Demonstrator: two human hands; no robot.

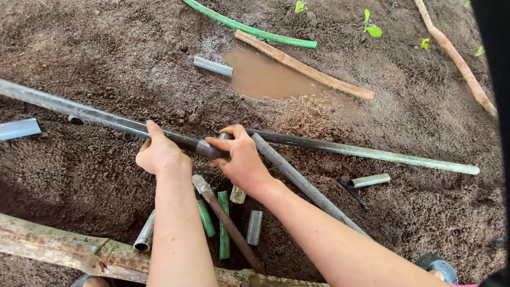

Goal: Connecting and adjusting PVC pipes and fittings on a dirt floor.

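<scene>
Both hands work at one joint in a long grey pipe (101, 118) that lies across dark, crumbly soil (425, 212) from the left edge toward the right. The left hand (159, 155) is wrapped around the pipe just left of the joint, its grip shut on the pipe, thumb up along the top. The right hand (241, 159) holds a short grey coupling sleeve (209, 149) at the joint, fingers curled over it and its grip shut on the sleeve, touching the end of a second long pipe (366, 153) that runs on to the right. A third grey pipe (305, 186) slants down from under the right hand toward the lower right. Below the hands lie short offcuts: two green pipe pieces (223, 226), a grey stub (254, 227), another grey stub (144, 234) and a rusty brown bar (228, 223) crossing them. A weathered bamboo pole (53, 247) lies along the bottom edge. Further up, a shallow hollow in the soil holds a puddle of muddy brown water (263, 74), with a short grey pipe piece (213, 66) at its left rim and a brown stick (303, 66) along its upper right side. A green hose (249, 29) curves above it, and a short stub (370, 180) lies near the right-hand pipe.
</scene>
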